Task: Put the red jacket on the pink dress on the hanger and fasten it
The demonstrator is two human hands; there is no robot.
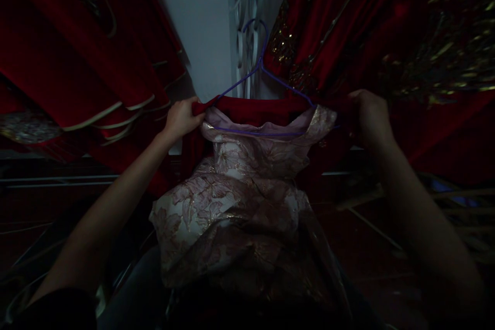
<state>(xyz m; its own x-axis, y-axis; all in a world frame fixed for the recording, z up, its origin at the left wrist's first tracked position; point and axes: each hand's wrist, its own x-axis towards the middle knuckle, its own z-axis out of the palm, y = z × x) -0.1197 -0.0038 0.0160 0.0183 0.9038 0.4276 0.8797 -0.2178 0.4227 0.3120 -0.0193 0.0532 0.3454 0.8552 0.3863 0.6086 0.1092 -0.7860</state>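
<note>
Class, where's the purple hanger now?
In the head view, the purple hanger is upper centre, between the left hand and right hand, its lower bar at the neckline of the floral dress.

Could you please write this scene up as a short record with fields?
Left hand: closed on red cloth
Right hand: appears closed on the same cloth, dimly lit
Garment: pale pink floral dress with gold accents, in front of the red cloth
Hanger: purple hanger, hook uppermost, lower bar across the dress's top opening
Left side: red fabric with pale edging
Right side: red fabric with gold sequins
Background: white scrolled metalwork
Lighting: dark
</note>
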